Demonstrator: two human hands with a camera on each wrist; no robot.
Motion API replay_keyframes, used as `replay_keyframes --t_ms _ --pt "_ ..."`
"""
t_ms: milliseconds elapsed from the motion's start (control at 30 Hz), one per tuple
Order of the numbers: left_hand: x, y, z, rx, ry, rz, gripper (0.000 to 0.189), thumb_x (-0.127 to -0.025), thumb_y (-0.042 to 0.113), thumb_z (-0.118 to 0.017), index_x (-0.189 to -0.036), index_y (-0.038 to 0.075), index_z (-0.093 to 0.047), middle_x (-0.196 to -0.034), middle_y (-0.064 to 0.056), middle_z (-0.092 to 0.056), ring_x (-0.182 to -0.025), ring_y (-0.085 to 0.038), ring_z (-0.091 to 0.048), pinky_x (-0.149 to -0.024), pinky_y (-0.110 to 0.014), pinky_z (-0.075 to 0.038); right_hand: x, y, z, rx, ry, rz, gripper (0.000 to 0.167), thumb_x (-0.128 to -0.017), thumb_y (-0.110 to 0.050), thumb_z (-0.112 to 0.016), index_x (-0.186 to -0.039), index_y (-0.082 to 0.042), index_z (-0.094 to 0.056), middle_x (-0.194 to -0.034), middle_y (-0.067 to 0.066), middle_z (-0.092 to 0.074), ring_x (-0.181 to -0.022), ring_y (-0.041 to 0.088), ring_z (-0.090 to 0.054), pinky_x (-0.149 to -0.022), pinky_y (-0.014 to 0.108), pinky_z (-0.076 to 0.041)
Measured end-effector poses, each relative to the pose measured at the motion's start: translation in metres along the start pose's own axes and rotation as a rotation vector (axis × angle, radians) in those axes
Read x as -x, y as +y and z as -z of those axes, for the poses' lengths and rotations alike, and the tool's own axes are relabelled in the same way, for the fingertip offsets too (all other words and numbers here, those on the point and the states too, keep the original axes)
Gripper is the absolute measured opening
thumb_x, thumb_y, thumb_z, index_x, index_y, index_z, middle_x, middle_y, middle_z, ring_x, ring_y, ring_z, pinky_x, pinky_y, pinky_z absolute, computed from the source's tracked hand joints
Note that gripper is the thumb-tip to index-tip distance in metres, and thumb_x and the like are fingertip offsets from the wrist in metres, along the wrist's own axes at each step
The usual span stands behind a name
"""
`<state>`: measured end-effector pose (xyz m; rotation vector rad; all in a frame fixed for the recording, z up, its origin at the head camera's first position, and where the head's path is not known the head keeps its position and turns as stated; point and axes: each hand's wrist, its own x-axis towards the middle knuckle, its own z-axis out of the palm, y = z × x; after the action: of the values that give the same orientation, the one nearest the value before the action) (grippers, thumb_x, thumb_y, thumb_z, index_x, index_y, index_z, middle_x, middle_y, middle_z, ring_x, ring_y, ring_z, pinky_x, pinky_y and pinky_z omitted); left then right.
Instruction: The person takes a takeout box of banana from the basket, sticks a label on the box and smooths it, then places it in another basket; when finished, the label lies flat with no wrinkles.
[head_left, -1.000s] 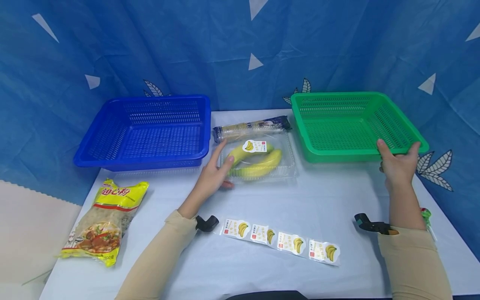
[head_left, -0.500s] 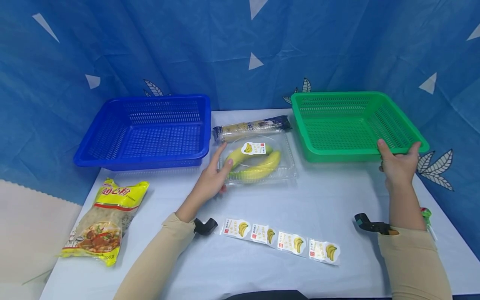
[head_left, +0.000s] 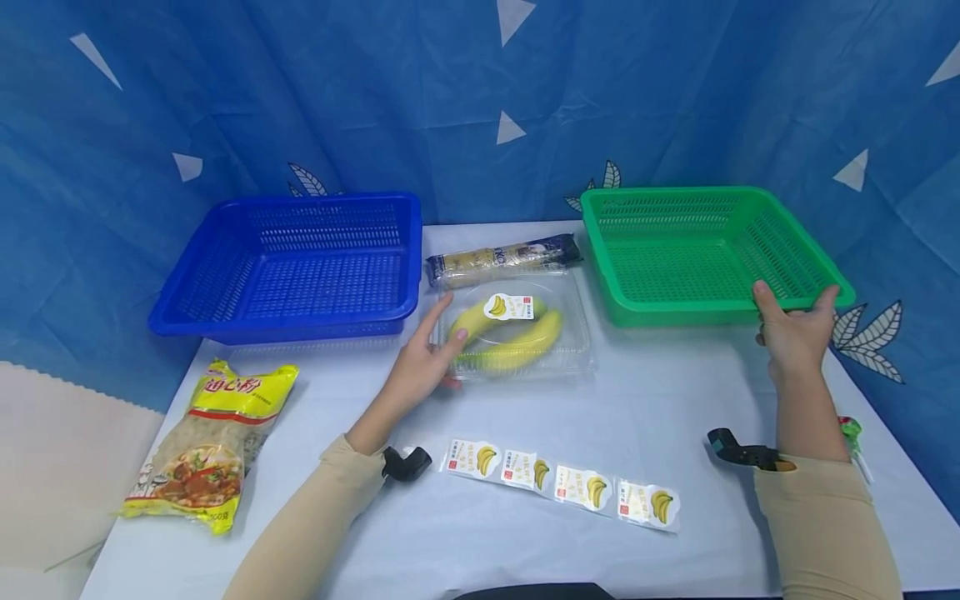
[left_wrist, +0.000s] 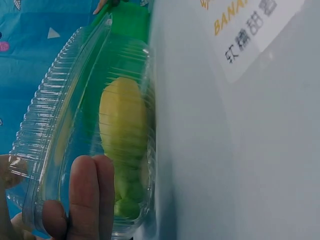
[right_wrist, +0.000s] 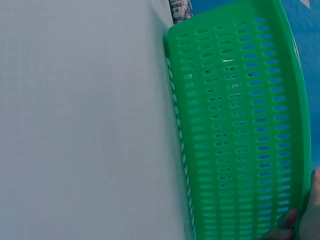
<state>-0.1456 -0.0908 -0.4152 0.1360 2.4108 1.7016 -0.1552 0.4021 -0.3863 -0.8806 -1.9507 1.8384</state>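
My left hand (head_left: 415,360) grips the left edge of a clear plastic clamshell box (head_left: 573,333) with bananas (head_left: 525,343) inside and a banana label (head_left: 510,307) on its lid. In the left wrist view, fingertips (left_wrist: 84,192) press against the side wall of the clamshell box (left_wrist: 55,100). My right hand (head_left: 799,337) holds the front right rim of a green plastic basket (head_left: 675,315), its thumb over the rim. Part of that hand shows at the lower right corner of the right wrist view, beside the basket's slotted wall (right_wrist: 230,125).
A blue basket (head_left: 285,323) stands at the back left. Behind the box lies a long snack packet (head_left: 502,258). A yellow pasta bag (head_left: 213,442) lies at left. A strip of banana stickers (head_left: 558,483) is in front, and a lollipop (head_left: 851,433) is at right.
The clamshell box has slid slightly toward me with my left hand, widening the view of the snack packet behind it. My right hand and the green basket have stayed in place.
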Motion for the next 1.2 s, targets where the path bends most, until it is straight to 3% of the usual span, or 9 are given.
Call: replay_keyframes --t_ms 67,133,200,367,467,600,767,900,1200 --pt "0.004 0.001 0.002 -0.004 -0.007 0.007 0.064 -0.097 0.052 -0.056 -0.151 0.056 -0.021 -0.099 -0.025 -0.069 -0.057 -0.031 -0.07 -0.06 -0.042 -0.059 0.0 0.0 0.0 0.011 0.004 -0.003 0.116 -0.08 -0.051 -0.074 -0.153 -0.044 0.016 -0.053 -0.008 -0.043 -0.043 0.01 -0.041 -0.047 0.018 -0.043" --pt "0.008 0.002 0.004 -0.006 -0.022 0.018 0.065 -0.097 0.054 -0.056 -0.151 0.055 -0.021 -0.074 -0.022 -0.065 -0.059 -0.033 -0.07 -0.061 -0.043 -0.059 0.001 0.0 0.0 0.018 0.006 -0.002 0.116 -0.08 -0.051 -0.073 -0.153 -0.044 0.016 -0.053 -0.009 -0.044 -0.043 0.01 -0.041 -0.048 0.018 -0.043" --pt "0.012 0.004 0.006 0.0 -0.036 0.024 0.064 -0.096 0.054 -0.057 -0.151 0.055 -0.022 -0.067 -0.021 -0.062 -0.06 -0.035 -0.07 -0.061 -0.043 -0.06 0.001 0.0 -0.001 0.015 0.008 0.0 0.116 -0.08 -0.052 -0.074 -0.153 -0.044 0.015 -0.053 -0.009 -0.044 -0.043 0.01 -0.042 -0.047 0.018 -0.043" --pt "0.023 0.01 0.011 0.008 -0.07 0.012 0.061 -0.097 0.051 -0.057 -0.147 0.061 -0.023 -0.105 -0.02 -0.072 -0.06 -0.034 -0.07 -0.064 -0.041 -0.059 0.001 0.0 0.0 -0.004 0.003 0.002 0.116 -0.08 -0.051 -0.074 -0.153 -0.044 0.016 -0.053 -0.009 -0.044 -0.043 0.01 -0.041 -0.047 0.019 -0.041" --pt "0.031 0.014 0.014 0.024 -0.087 0.005 0.061 -0.098 0.05 -0.057 -0.146 0.062 -0.023 -0.143 -0.015 -0.055 -0.059 -0.03 -0.07 -0.064 -0.043 -0.06 0.001 0.0 0.0 -0.004 0.001 0.003 0.116 -0.08 -0.051 -0.074 -0.153 -0.044 0.016 -0.053 -0.009 -0.043 -0.043 0.01 -0.04 -0.047 0.019 -0.041" --pt "0.038 0.02 0.016 0.073 -0.106 0.004 0.061 -0.098 0.047 -0.058 -0.147 0.06 -0.024 -0.15 -0.012 -0.046 -0.058 -0.029 -0.07 -0.062 -0.049 -0.06 0.0 0.0 -0.001 -0.004 0.006 0.004 0.116 -0.08 -0.051 -0.074 -0.153 -0.044 0.016 -0.053 -0.009 -0.045 -0.043 0.01 -0.041 -0.047 0.018 -0.041" --pt "0.044 0.028 0.016 0.109 -0.136 -0.015 0.064 -0.098 0.044 -0.059 -0.151 0.053 -0.025 -0.11 -0.019 -0.069 -0.057 -0.03 -0.069 -0.061 -0.053 -0.059 0.0 -0.001 -0.001 -0.01 0.003 0.005 0.117 -0.079 -0.051 -0.074 -0.154 -0.045 0.015 -0.053 -0.009 -0.045 -0.044 0.009 -0.041 -0.047 0.019 -0.041" --pt "0.048 0.036 0.014 0.132 -0.158 -0.023 0.063 -0.098 0.045 -0.059 -0.15 0.054 -0.025 -0.075 -0.021 -0.067 -0.057 -0.03 -0.069 -0.062 -0.054 -0.059 0.0 -0.001 -0.001 -0.02 0.0 0.002 0.117 -0.078 -0.051 -0.075 -0.153 -0.045 0.015 -0.053 -0.009 -0.045 -0.044 0.01 -0.041 -0.047 0.019 -0.041" --pt "0.041 0.064 0.006 0.17 -0.166 -0.044 0.059 -0.099 0.047 -0.057 -0.148 0.056 -0.026 -0.107 -0.023 -0.07 -0.057 -0.031 -0.07 -0.062 -0.052 -0.059 -0.001 0.001 -0.001 -0.025 0.002 -0.005 0.116 -0.079 -0.051 -0.074 -0.153 -0.046 0.014 -0.054 -0.009 -0.045 -0.044 0.01 -0.042 -0.047 0.019 -0.044"
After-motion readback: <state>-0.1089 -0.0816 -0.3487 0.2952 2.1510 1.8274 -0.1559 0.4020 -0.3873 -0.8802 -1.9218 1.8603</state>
